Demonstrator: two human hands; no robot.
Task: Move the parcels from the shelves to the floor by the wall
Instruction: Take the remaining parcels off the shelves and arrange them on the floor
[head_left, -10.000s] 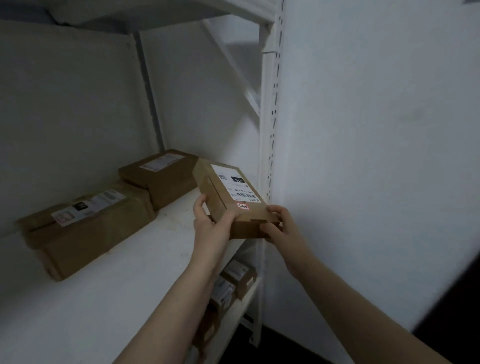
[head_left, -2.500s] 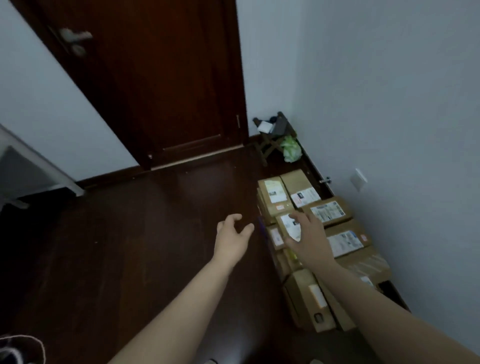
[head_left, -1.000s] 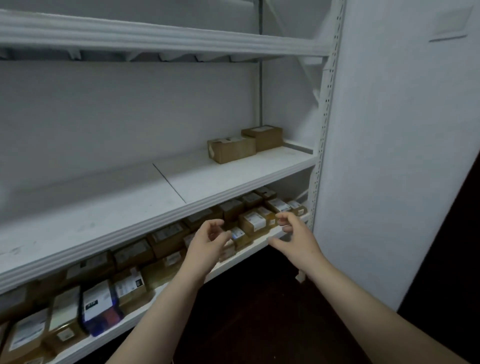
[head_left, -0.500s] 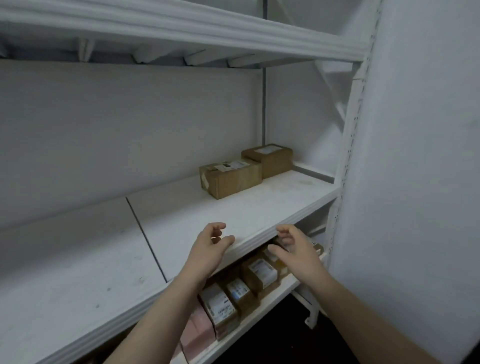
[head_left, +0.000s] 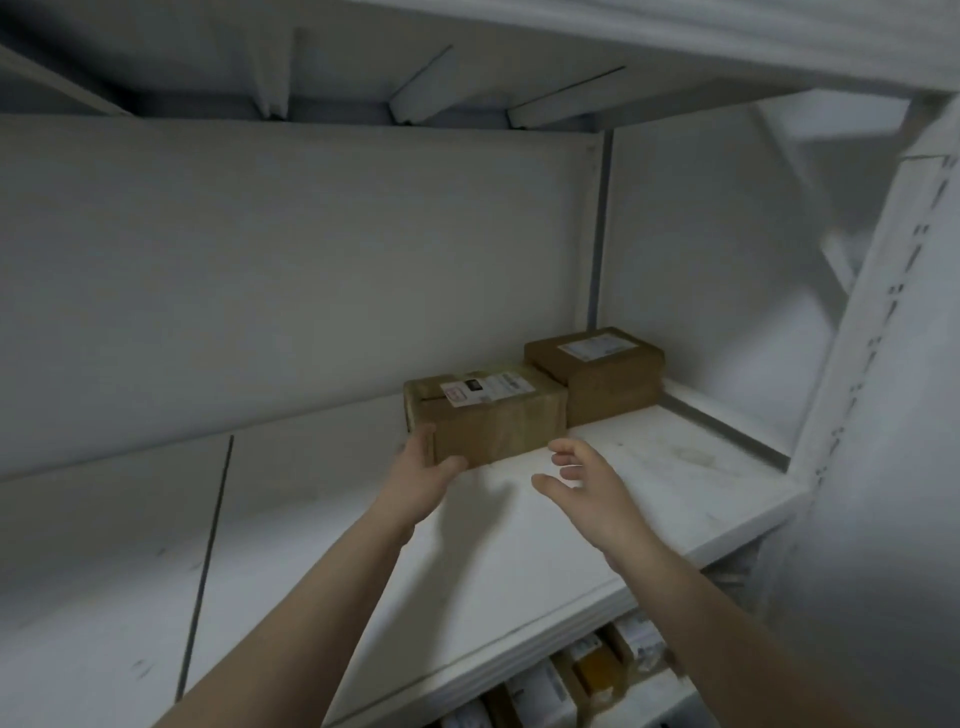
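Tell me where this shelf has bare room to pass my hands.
Bare board runs left of the front parcel to the seam, in front of both parcels, and right of the rear parcel to the side rail. Crowded: the two abut; the lower-shelf parcels are packed.

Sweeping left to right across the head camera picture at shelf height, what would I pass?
Dark seam in the shelf board → left hand, holding the nearer parcel's corner → nearer parcel → farther parcel → slotted upright. The right hand overlaps both parcels, so it is left out.
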